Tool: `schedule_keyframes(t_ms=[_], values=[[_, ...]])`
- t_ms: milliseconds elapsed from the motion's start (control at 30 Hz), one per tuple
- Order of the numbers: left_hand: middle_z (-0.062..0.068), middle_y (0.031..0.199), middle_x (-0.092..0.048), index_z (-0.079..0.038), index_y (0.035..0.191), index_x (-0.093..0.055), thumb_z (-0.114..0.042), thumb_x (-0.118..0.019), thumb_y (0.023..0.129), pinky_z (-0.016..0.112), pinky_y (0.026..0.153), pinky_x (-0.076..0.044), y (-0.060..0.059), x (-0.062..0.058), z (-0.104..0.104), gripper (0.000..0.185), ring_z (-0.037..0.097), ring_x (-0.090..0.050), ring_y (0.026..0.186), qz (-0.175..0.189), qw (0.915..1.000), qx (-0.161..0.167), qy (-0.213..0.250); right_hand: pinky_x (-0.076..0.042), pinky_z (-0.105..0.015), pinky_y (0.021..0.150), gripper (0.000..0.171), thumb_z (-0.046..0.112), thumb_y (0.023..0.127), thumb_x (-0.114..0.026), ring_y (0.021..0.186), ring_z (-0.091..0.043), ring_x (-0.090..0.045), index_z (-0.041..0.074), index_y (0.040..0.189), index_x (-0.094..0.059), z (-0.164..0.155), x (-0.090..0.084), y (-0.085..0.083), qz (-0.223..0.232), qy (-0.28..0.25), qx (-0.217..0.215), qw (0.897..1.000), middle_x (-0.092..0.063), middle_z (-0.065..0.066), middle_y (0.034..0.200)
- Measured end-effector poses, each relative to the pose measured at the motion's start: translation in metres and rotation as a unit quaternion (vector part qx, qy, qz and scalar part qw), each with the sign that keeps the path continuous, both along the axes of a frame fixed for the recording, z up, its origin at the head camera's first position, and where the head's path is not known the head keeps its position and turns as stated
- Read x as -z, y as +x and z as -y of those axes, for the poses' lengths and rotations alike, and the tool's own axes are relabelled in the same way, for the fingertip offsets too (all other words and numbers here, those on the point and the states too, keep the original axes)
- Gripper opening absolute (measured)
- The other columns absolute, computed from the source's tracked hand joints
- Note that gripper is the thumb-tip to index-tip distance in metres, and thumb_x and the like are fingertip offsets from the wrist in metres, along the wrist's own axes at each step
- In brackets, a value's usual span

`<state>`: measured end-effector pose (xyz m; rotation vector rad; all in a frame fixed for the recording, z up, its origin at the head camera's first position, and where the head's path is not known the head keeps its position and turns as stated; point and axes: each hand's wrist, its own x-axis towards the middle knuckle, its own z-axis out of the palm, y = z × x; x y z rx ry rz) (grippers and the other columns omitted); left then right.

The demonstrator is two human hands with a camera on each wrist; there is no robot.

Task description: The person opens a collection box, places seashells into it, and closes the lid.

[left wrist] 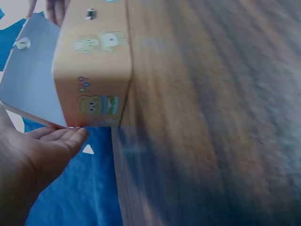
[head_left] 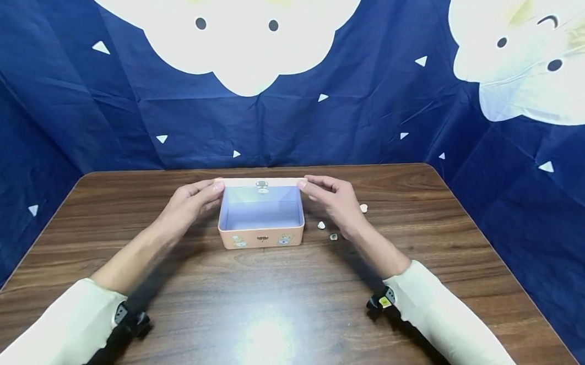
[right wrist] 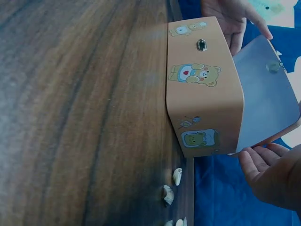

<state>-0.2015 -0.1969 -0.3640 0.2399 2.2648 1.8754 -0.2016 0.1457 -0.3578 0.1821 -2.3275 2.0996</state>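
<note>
A peach-coloured hinged box (head_left: 248, 240) stands on the table, its lid (head_left: 285, 181) raised and the pale blue inside showing. Bear pictures decorate the front and sides, and a metal clasp (head_left: 262, 185) sits mid-edge on the lid. My left hand (head_left: 189, 201) pinches the lid's left corner, thumb on the front and fingers behind. At the opposite corner my right hand (head_left: 335, 197) grips the lid the same way. In the right wrist view the right fingers (right wrist: 263, 157) lie along the lid's side near the hinge end.
Several small seashells (right wrist: 168, 194) lie on the wooden table (head_left: 195, 314) to the right of the box, near my right wrist. A dark blue cloth (head_left: 280, 133) with white clouds and triangles hangs behind the table and along its sides.
</note>
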Motion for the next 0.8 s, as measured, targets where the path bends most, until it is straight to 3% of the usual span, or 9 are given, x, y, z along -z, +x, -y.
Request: schedule_keyframes(t_ms=[133,233,400,600,800], values=[[0.026,0.168,-0.055,0.007,0.165,-0.048,-0.047,-0.058,0.118,0.037,0.132,-0.048,-0.003,-0.006,-0.003,0.073,0.029,-0.06,0.155,0.012,0.9999,-0.008,0.007,-0.063,-0.046,0.117,0.047,0.031,0.103,-0.082,0.129,-0.026,-0.079,0.001,0.14,-0.078,0.001,-0.005,-0.003,0.007,-0.005,0.001,1.0,-0.08,-0.014,0.142],[0.026,0.166,-0.057,0.008,0.16,-0.051,-0.049,-0.058,0.117,0.034,0.128,-0.051,-0.005,-0.01,-0.003,0.072,0.027,-0.063,0.151,0.017,0.9998,-0.013,-0.002,-0.063,-0.048,0.116,0.046,0.036,0.103,-0.083,0.128,-0.032,-0.08,0.004,0.136,-0.081,0.001,-0.008,-0.005,0.013,0.008,0.004,1.0,-0.082,-0.013,0.139],[0.031,0.168,-0.054,0.012,0.158,-0.049,-0.052,-0.058,0.117,0.031,0.124,-0.054,-0.011,-0.017,-0.003,0.077,0.041,-0.054,0.158,0.025,0.9997,-0.007,-0.001,-0.065,-0.049,0.113,0.045,0.038,0.103,-0.083,0.131,-0.039,-0.078,0.002,0.13,-0.082,0.001,-0.012,-0.011,0.015,0.008,0.002,1.0,-0.083,-0.017,0.133],[0.036,0.167,-0.052,0.013,0.167,-0.039,-0.057,-0.053,0.117,0.029,0.119,-0.058,-0.019,-0.023,0.0,0.087,0.046,-0.052,0.158,0.038,0.999,0.013,-0.021,-0.067,-0.047,0.107,0.047,0.038,0.104,-0.082,0.128,-0.036,-0.08,-0.003,0.128,-0.082,0.002,-0.015,-0.016,0.022,-0.008,0.005,1.0,-0.084,-0.02,0.128],[0.038,0.16,-0.056,0.011,0.165,-0.043,-0.062,-0.053,0.115,0.03,0.113,-0.063,-0.025,-0.026,0.0,0.089,0.039,-0.064,0.145,0.044,0.9984,0.004,-0.036,-0.064,-0.057,0.11,0.05,0.04,0.104,-0.081,0.123,-0.034,-0.083,-0.005,0.127,-0.082,0.003,-0.02,-0.021,0.016,-0.002,0.005,1.0,-0.084,-0.023,0.124]])
